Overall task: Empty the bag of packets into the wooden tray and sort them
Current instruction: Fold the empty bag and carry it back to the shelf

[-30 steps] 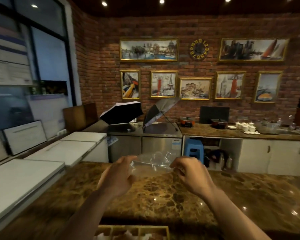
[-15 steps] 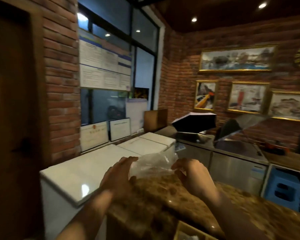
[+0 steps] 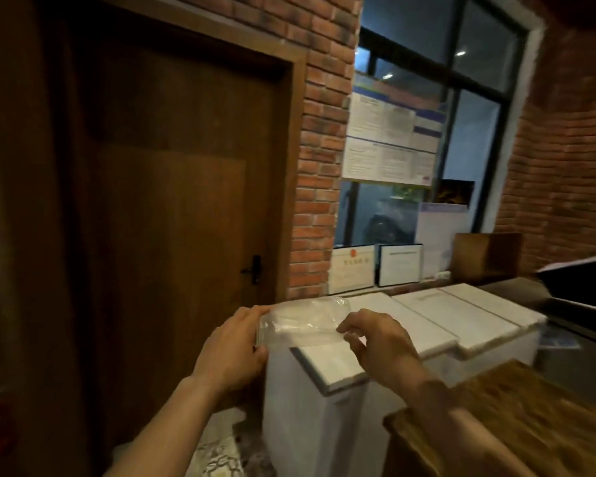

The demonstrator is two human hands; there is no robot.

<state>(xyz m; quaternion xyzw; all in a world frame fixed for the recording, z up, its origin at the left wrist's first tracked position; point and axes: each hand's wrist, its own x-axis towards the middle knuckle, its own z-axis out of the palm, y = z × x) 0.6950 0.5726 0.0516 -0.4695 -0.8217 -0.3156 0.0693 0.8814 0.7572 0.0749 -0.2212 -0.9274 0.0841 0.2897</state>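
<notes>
Head view: a clear plastic bag (image 3: 301, 320) is held in the air between both hands, in front of the corner of a white chest freezer (image 3: 327, 401) and beside a brown wooden door (image 3: 172, 201). The left hand (image 3: 234, 346) is closed on the bag's left end, thumb on top and fingers curled beneath; the right hand (image 3: 375, 339) pinches the bag's right end between thumb and fingertips. The bag's long axis runs left to right between the two hands, roughly level, so neither hand is nearer to it than the other. The bag appears flat and empty, no packets being discernible inside, though the film is glossy and blurred. The marbled counter (image 3: 530, 418) lies at lower right, under and behind the right forearm; the wooden tray and the packets are not in view. The emptying step is judged complete, and the bag is judged ready to be set aside. Sorting would call for a return rightward to the counter, on the side of the right hand.
</notes>
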